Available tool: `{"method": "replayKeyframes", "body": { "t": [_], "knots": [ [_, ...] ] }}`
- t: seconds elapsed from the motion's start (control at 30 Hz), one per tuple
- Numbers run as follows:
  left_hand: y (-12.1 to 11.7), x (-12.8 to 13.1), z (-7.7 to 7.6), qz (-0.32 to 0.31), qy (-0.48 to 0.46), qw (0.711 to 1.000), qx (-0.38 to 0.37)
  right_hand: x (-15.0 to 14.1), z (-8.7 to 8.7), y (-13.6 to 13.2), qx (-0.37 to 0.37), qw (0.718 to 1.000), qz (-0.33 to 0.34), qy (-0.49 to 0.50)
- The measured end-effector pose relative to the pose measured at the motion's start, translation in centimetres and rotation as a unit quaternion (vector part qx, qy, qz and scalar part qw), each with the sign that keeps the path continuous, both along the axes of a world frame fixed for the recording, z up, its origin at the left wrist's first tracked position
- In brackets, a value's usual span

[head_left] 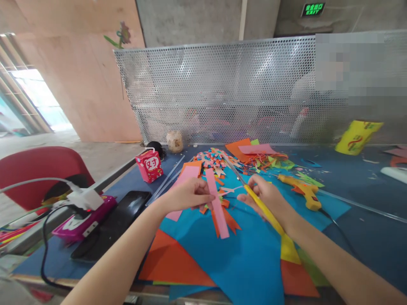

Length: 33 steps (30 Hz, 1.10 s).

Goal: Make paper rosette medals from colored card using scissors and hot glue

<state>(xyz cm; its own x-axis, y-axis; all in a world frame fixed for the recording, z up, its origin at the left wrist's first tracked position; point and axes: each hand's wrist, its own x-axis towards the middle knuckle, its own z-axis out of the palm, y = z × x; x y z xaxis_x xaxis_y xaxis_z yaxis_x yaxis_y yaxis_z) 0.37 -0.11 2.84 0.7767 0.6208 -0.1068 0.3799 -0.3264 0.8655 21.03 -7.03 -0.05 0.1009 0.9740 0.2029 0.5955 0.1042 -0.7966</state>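
Note:
My left hand point(192, 195) pinches a long pink strip point(218, 207) of paper or felt between thumb and fingers. Held in my right hand point(265, 197) are yellow-handled scissors point(262, 207), their metal blades pointing away from me. The finger loops are partly hidden by the hand and wrist. A thin pale pink sliver lies between the two hands. Beneath them are a large blue sheet point(235, 262) and several small orange cut pieces point(233, 222). Beyond the hands is a heap of small coloured scraps point(213, 159).
A yellow glue gun point(303, 190) with a cord lies right. At left are a black phone point(111, 226), a purple power strip point(84, 218) and a red box point(149, 165). A perforated metal screen point(222, 89) borders the back, near a yellow cylinder point(358, 137). A blurred person is behind it.

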Motion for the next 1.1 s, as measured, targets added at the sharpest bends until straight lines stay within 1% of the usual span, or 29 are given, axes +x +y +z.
{"method": "replayKeyframes", "body": {
  "t": [0.1, 0.17, 0.2, 0.27, 0.33, 0.37, 0.4, 0.43, 0.5, 0.53, 0.57, 0.63, 0.67, 0.77, 0.87, 0.97, 1.07, 1.1],
  "knots": [
    [1.2, -1.4, 0.2, 0.038, 0.115, 0.991, 0.049, 1.1, 0.0, 0.7, 0.030, 0.996, -0.061, -0.059],
    [1.8, -2.2, 0.0, 0.067, 0.193, 0.974, 0.093, 1.8, -0.3, 1.3, 0.054, 0.984, -0.111, -0.127],
    [2.0, -2.4, 0.0, 0.093, 0.217, 0.965, 0.111, 2.2, -0.5, 1.5, 0.060, 0.977, -0.131, -0.155],
    [2.2, -2.5, 0.1, 0.163, 0.242, 0.946, 0.143, 2.6, -0.7, 1.9, 0.059, 0.968, -0.152, -0.192],
    [1.8, -1.8, 0.4, 0.232, 0.248, 0.915, 0.217, 2.9, -0.8, 2.1, 0.059, 0.964, -0.165, -0.202],
    [1.5, -1.1, 0.5, 0.245, 0.247, 0.899, 0.266, 3.0, -0.7, 2.1, 0.064, 0.962, -0.171, -0.202],
    [1.1, -0.4, 0.6, 0.243, 0.238, 0.885, 0.317, 3.0, -0.7, 2.1, 0.071, 0.961, -0.177, -0.198],
    [0.7, 0.6, 0.6, 0.213, 0.229, 0.887, 0.339, 3.1, -0.6, 2.1, 0.079, 0.961, -0.182, -0.191],
    [0.2, 2.6, 0.2, 0.095, 0.175, 0.908, 0.367, 3.1, -0.4, 2.1, 0.091, 0.962, -0.189, -0.175],
    [0.2, 3.5, -0.3, 0.044, 0.159, 0.913, 0.374, 3.2, -0.3, 2.1, 0.094, 0.962, -0.193, -0.168],
    [0.3, 4.4, -0.8, 0.032, 0.165, 0.914, 0.369, 3.3, -0.3, 2.1, 0.095, 0.962, -0.198, -0.162],
    [0.8, 5.7, -1.9, 0.062, 0.178, 0.925, 0.329, 3.5, -0.2, 2.1, 0.099, 0.963, -0.202, -0.152],
    [1.2, 6.1, -2.4, 0.066, 0.178, 0.928, 0.321, 3.6, -0.1, 2.1, 0.102, 0.963, -0.200, -0.146],
    [2.0, 6.7, -3.0, 0.068, 0.162, 0.937, 0.303, 3.8, -0.2, 2.1, 0.112, 0.969, -0.178, -0.130],
    [2.3, 6.7, -2.4, 0.076, 0.124, 0.950, 0.277, 3.8, -0.4, 2.3, 0.124, 0.973, -0.174, -0.092],
    [2.9, 6.8, -1.3, 0.093, 0.083, 0.966, 0.225, 3.6, -0.5, 2.4, 0.155, 0.972, -0.175, -0.004],
    [4.6, 6.8, 0.1, 0.109, 0.032, 0.981, 0.159, 3.8, -0.1, 2.5, 0.189, 0.968, -0.147, 0.079],
    [5.5, 6.7, 0.6, 0.126, 0.011, 0.981, 0.148, 3.9, 0.0, 2.5, 0.197, 0.965, -0.143, 0.097]
  ]
}}
